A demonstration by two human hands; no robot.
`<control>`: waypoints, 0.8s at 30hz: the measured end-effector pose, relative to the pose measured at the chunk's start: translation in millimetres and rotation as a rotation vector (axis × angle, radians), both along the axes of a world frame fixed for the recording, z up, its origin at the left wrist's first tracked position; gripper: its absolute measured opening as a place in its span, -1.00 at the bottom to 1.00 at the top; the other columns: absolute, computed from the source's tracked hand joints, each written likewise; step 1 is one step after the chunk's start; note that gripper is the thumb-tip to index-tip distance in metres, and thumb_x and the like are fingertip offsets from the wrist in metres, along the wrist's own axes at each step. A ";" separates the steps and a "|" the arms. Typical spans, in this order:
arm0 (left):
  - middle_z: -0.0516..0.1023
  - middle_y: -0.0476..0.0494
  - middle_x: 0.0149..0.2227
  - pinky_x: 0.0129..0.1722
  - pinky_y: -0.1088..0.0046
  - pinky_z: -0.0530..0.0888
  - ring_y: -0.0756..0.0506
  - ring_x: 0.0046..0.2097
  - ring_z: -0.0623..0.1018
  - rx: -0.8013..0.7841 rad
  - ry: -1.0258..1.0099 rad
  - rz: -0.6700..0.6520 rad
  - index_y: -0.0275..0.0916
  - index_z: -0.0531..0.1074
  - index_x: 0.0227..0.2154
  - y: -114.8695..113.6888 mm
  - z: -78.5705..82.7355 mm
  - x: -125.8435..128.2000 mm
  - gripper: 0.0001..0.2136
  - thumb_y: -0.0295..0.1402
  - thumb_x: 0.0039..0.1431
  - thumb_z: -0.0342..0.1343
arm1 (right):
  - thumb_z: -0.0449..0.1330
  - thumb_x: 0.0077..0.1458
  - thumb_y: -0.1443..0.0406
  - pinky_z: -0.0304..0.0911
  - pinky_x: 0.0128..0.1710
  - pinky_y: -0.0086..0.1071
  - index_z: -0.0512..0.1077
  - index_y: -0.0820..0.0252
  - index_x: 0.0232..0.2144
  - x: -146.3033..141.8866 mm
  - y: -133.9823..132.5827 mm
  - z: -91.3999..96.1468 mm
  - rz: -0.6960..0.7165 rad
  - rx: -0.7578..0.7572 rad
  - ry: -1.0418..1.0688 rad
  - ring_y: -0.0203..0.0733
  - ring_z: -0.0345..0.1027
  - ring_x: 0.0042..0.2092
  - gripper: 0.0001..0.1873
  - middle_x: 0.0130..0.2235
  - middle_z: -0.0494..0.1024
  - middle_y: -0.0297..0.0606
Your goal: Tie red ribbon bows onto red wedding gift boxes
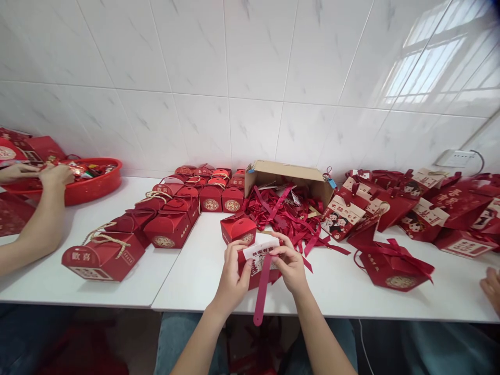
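My left hand [233, 273] grips the left side of a red gift box [258, 281] with a white printed top flap, near the table's front edge. At the flap's right side, my right hand [289, 262] pinches a dark red strap [262, 291] that hangs down over the box front. A small hole shows at the strap's rounded lower end. Just behind my hands stands a closed red box [238, 227]. Loose red ribbons [287, 213] spill from a cardboard carton [289, 169] beyond it.
Rows of red boxes [167, 229] stand to the left; printed gift boxes [429, 208] crowd the right. A ribboned box [396, 265] sits nearer. At far left, another person's hands [54, 174] work by a red basin [94, 190]. Another person's hand [492, 286] shows at the right edge.
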State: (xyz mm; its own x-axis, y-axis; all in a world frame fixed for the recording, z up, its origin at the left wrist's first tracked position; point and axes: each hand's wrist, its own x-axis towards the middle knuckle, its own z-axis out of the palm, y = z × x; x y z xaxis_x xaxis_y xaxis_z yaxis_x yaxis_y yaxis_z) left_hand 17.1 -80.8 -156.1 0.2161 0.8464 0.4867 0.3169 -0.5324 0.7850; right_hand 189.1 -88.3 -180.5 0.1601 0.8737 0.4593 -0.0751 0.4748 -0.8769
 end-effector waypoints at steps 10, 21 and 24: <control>0.35 -0.22 -0.01 0.00 0.27 0.37 -0.12 -0.02 0.44 -0.219 0.038 -0.140 -0.15 0.10 0.00 -0.2 4.5 -6.8 -0.77 -0.32 0.31 -0.15 | 0.25 0.06 0.29 0.04 0.16 0.00 0.57 -0.04 -0.38 1.7 -3.9 29.2 -0.014 0.175 -0.282 0.00 0.15 0.16 -0.90 0.00 0.46 -0.23; 0.36 -0.18 -0.01 0.11 0.26 0.29 -0.13 0.09 0.37 -0.171 -0.137 -0.154 -0.16 0.20 -0.04 1.5 1.2 1.2 -0.79 -0.26 0.32 -0.13 | 0.19 0.08 0.36 0.18 0.07 -0.03 0.55 0.01 -0.37 -4.9 -1.3 26.7 -0.064 0.245 -0.397 -0.02 0.24 0.05 -0.86 -0.15 0.47 -0.19; 0.42 -0.13 -0.11 0.03 0.31 0.34 -0.11 -0.02 0.44 -0.208 -0.194 -0.048 -0.16 0.25 -0.13 1.6 -1.6 7.9 -0.80 -0.20 0.29 -0.09 | 0.20 0.08 0.37 0.18 0.08 -0.02 0.54 0.01 -0.37 -4.4 -1.0 26.8 -0.064 0.257 -0.393 -0.02 0.24 0.06 -0.86 -0.15 0.47 -0.19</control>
